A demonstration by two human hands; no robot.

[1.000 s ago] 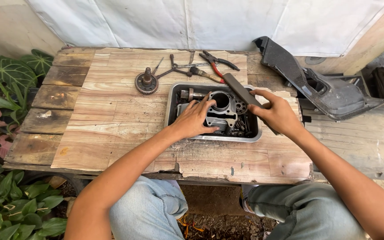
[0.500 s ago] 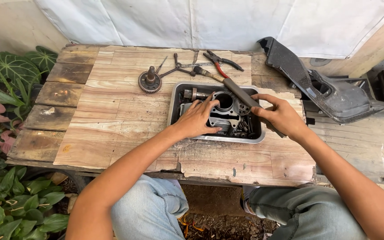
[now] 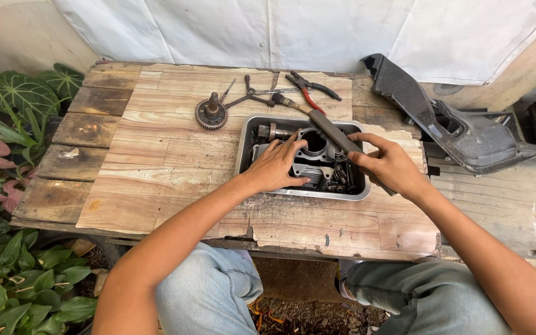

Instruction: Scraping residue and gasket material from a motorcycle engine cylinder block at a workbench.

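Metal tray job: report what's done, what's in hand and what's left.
Done: a gear and pliers lie out on the wooden table. In hand: the left hand rests on the engine cylinder in the metal tray; the right hand grips a long-handled tool. Left: small parts remain in the tray.

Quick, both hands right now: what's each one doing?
Left hand: open, fingers spread, resting on the engine cylinder in the metal tray.
Right hand: closed on the grey tool handle.

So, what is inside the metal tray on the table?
The metal tray holds a grey engine cylinder, a geared shaft and small dark parts. The left hand covers what lies beneath it.
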